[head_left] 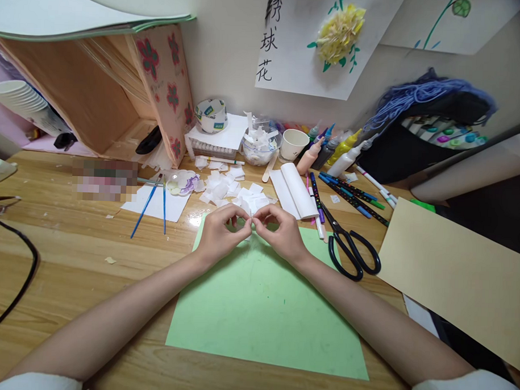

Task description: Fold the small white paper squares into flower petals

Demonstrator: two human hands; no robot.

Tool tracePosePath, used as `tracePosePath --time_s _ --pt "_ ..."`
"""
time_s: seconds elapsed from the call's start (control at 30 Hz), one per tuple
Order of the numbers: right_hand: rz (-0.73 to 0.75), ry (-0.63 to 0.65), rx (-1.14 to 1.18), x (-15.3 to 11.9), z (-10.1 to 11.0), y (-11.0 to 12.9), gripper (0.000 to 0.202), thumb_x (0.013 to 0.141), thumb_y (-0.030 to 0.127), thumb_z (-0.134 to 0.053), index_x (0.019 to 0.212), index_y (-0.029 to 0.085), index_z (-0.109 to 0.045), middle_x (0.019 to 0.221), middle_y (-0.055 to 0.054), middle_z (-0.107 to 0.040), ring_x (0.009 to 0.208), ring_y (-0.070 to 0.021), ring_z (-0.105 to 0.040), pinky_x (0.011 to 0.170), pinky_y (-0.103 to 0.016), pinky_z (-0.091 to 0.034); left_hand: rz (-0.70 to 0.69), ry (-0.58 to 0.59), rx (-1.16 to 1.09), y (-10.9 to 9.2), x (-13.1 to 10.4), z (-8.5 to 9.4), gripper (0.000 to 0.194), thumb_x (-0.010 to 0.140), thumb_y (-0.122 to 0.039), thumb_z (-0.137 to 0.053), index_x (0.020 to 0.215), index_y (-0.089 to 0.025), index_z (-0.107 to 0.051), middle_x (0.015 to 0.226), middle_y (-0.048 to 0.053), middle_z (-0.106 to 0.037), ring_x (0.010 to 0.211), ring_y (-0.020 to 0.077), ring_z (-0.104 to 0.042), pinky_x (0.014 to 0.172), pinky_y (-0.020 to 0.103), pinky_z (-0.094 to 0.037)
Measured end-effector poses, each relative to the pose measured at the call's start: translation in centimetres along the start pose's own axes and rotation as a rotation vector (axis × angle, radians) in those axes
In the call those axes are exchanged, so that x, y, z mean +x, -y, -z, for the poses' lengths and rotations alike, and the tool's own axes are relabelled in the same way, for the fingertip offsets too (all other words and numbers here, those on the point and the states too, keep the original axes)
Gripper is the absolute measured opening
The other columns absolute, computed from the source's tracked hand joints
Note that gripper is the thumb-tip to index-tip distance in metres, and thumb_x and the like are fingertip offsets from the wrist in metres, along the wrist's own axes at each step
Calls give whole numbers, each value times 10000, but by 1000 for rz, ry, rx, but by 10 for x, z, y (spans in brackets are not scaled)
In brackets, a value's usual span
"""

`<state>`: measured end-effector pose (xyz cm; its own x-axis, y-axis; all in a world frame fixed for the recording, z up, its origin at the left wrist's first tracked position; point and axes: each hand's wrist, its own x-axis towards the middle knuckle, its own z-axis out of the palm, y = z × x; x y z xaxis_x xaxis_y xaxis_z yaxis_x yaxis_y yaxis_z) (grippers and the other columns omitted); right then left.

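My left hand [223, 230] and my right hand [280, 230] meet fingertip to fingertip above the top edge of a green sheet [264, 309]. Both are closed in a pinch on a small white paper piece [248, 238], which the fingers mostly hide. Just beyond the hands lies a loose pile of white paper squares [221, 187]. A folded white paper [295, 190] rests to the right of the pile. Black-handled scissors [351, 246] lie by the sheet's right edge.
Paintbrushes [164, 209] lie on white paper at left. A tape roll [211, 115], a clear bowl of paper scraps [261, 146], a paper cup [294, 144] and paint bottles [311, 156] line the back. Markers [356, 195] and a beige board [457, 276] are at right.
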<state>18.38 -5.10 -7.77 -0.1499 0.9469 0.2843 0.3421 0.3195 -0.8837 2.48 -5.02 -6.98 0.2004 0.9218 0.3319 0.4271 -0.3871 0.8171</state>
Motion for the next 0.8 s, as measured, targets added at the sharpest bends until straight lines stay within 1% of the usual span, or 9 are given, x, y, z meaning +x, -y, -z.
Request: tracePosePath --time_s 0.23,0.4,0.5,0.6,0.7,0.8 --pt "-18 0 -10 1 -1 0 37 771 208 -585 744 185 -576 738 -12 -623 674 -137 -574 621 -260 -471 -45 13 -39 1 0 -1 28 749 -146 -607 729 -165 -613 742 10 -630 647 103 -511 596 229 -413" --pt "-34 -5 24 1 0 0 44 777 206 -575 741 187 -558 725 -3 -598 669 -130 -563 613 -250 -464 -43 3 -32 0 0 -1 32 744 -138 -608 732 -167 -615 742 11 -627 636 103 -504 591 234 -414" --pt "-33 25 45 1 0 -1 60 777 234 -586 752 187 -557 745 -6 -603 673 -130 -560 623 -253 -464 -42 -4 -19 1 0 -1 32 743 -141 -609 726 -167 -612 739 13 -629 626 103 -501 584 234 -413" --pt "-44 61 44 1 -1 -1 72 774 250 -590 762 186 -558 755 -8 -606 666 -127 -552 619 -253 -458 -72 -2 -14 1 0 -1 40 738 -137 -610 714 -168 -601 749 17 -629 654 107 -521 588 230 -417" --pt "-55 73 22 1 -1 -1 56 774 231 -574 751 184 -554 735 -5 -594 649 -124 -541 604 -250 -447 -103 2 -8 2 -1 -2 58 732 -133 -610 695 -168 -583 761 18 -627 693 113 -541 598 226 -422" --pt "-56 73 -3 2 -1 -2 47 767 213 -567 737 182 -551 723 -4 -590 640 -123 -535 602 -250 -440 -98 -5 0 2 0 -2 64 725 -125 -611 693 -169 -576 752 12 -623 672 106 -530 593 225 -419"
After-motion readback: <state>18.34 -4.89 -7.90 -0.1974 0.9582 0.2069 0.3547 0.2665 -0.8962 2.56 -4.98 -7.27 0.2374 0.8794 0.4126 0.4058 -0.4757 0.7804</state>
